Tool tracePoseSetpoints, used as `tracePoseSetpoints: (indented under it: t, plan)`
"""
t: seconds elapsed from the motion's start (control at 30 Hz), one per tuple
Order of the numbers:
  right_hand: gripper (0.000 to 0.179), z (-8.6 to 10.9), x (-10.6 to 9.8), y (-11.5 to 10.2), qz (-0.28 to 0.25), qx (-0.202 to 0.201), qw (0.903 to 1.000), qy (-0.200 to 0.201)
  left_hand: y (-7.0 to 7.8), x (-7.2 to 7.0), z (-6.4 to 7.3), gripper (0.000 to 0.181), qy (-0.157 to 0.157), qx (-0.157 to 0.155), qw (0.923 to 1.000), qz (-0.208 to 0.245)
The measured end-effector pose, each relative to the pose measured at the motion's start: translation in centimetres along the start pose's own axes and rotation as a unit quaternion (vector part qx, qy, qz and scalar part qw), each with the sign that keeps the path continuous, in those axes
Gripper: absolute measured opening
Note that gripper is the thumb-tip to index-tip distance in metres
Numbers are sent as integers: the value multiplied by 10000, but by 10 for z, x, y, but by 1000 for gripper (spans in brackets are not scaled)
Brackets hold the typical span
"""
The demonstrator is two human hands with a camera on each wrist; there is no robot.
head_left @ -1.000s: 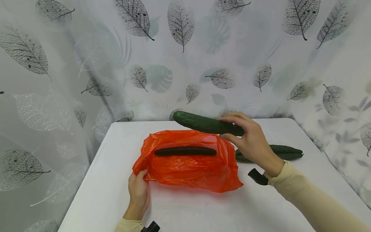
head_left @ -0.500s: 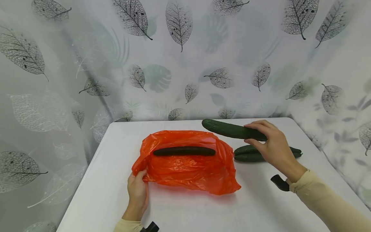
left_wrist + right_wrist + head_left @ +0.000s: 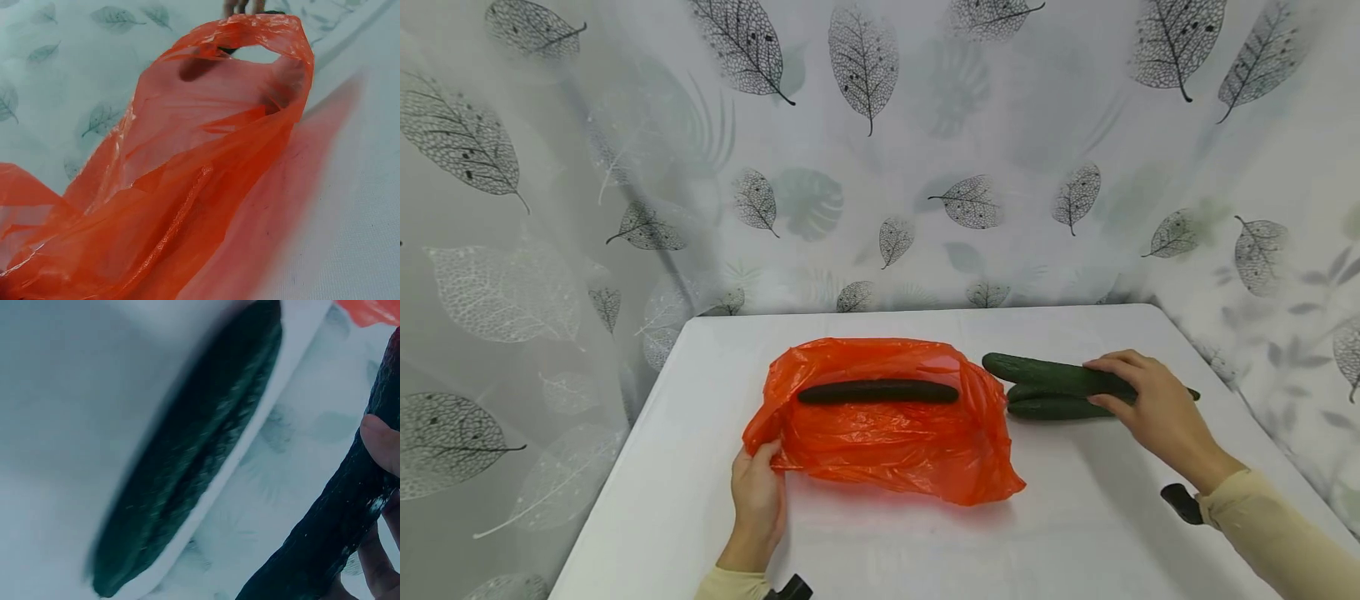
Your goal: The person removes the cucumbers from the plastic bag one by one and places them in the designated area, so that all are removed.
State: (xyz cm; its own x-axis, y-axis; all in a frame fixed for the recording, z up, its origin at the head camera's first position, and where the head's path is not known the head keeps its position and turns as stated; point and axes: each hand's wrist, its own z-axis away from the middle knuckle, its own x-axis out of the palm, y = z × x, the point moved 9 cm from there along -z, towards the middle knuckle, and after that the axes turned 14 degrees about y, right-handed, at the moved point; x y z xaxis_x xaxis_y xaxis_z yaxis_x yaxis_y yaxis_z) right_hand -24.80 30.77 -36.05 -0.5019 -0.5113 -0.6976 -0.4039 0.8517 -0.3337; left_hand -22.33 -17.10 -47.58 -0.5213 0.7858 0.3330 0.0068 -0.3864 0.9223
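Observation:
An orange-red plastic bag [image 3: 887, 454] lies on the white table, and a dark cucumber [image 3: 877, 391] shows within its wide mouth. My left hand [image 3: 758, 500] grips the bag's left edge. In the left wrist view the thin bag [image 3: 181, 194] fills much of the picture; the left fingers are hidden there. My right hand [image 3: 1157, 417] pinches a green cucumber [image 3: 1037, 372] near its right end, thumb below and fingers above. This cucumber is close over two others [image 3: 1052, 408] lying side by side, which the right wrist view shows as a pair [image 3: 187, 456].
The white table [image 3: 925, 554] reaches back to a leaf-printed curtain [image 3: 880, 167], which also stands along the left and right sides. The bag's right edge lies close to the left ends of the paired cucumbers.
My right hand has carried its cucumber rightward and down, from above the bag to just over the pair on the table. The left hand keeps its grip on the bag.

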Motion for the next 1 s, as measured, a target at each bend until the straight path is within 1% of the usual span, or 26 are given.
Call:
tracePoseSetpoints:
  t: [0.17,0.37,0.5,0.67,0.87,1.0]
  plan:
    - [51,13,8,19,217,-182,9992,-270,1,0,-1,50,-4,25,10000,14]
    - [51,22,15,34,400,-563,9966,-449,1,1,0,51,-61,64,9999,-85]
    - [50,30,19,43,459,-702,9944,-639,0,1,0,50,-52,18,9999,-117]
    - [51,38,23,52,449,-755,9924,-859,-1,1,1,50,-32,-35,9999,-119]
    - [51,41,26,56,380,-854,9909,-972,-1,2,1,51,-42,-8,9999,-118]
    - [52,43,27,57,366,-927,9905,-946,-2,2,1,51,-31,-16,9999,-117]
